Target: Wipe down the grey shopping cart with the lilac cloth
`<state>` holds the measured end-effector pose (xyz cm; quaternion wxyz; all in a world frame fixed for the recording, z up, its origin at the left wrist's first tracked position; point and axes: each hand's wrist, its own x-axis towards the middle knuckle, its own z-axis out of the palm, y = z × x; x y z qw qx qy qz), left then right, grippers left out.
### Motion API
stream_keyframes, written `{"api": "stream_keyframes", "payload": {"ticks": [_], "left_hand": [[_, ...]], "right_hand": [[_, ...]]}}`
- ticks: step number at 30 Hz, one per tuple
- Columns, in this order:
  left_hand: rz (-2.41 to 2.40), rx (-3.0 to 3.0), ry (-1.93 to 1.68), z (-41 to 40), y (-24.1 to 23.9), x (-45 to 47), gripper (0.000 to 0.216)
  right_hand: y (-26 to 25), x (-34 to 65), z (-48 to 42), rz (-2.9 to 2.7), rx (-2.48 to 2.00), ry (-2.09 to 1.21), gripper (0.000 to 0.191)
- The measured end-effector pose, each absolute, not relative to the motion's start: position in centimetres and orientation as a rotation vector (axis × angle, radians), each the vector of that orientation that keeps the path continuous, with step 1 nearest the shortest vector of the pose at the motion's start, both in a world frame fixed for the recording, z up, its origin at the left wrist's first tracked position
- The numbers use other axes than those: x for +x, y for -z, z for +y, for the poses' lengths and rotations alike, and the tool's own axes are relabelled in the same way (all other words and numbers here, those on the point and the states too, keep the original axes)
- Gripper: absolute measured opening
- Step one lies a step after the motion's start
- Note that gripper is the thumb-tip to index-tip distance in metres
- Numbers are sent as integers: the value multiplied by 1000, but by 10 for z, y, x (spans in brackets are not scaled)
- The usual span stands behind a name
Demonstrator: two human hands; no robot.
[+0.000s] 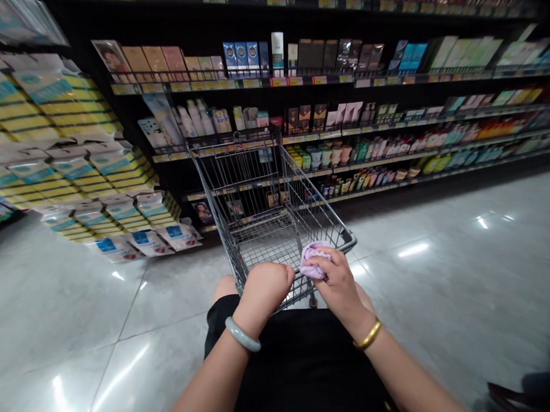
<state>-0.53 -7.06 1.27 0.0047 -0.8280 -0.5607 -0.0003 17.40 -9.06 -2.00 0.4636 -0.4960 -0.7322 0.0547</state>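
Observation:
A grey wire shopping cart stands just in front of me, its basket showing bare wire mesh. My left hand, with a pale bangle at the wrist, is closed in a fist over the cart's near rim; its curled fingers are mostly hidden from above. In my right hand, which has a gold bangle at the wrist, is a crumpled lilac cloth. The fingers press the cloth from above, beside the near right part of the cart's rim.
Long store shelves with boxes, tubes and bottles run across behind the cart. At the left hang stacked yellow-and-white packages, with blue-and-white bags at the bottom. Shiny grey floor extends on both sides. A dark blurred object is at lower right.

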Motion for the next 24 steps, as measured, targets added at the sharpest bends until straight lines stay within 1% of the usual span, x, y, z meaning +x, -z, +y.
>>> {"api": "stream_keyframes", "payload": {"ticks": [3, 6, 12, 15, 19, 22, 24], "left_hand": [[-1666, -2625, -6, -72, -12, -8, 47], [-1609, -2650, -24, -72, -11, -9, 48], [-1760, -2594, -19, -70, -13, -5, 55], [-1765, -2595, -13, -70, -13, -5, 52], [-1735, -2631, 26, -71, -13, -8, 49], [-1670, -2669, -2, -72, -12, -10, 44], [-1674, -2659, -18, -71, -11, -9, 44]], "right_hand": [[27, 168, -98, -1887, -1198, -178, 27], [33, 168, -102, -1920, -1186, -181, 28], [21, 176, -89, -1802, -1260, -110, 25], [18, 169, -90, -1821, -1260, -124, 27], [26, 160, -99, -1888, -1187, -157, 27], [30, 164, -100, -1903, -1187, -174, 27], [28, 169, -95, -1888, -1212, -155, 28]]}}
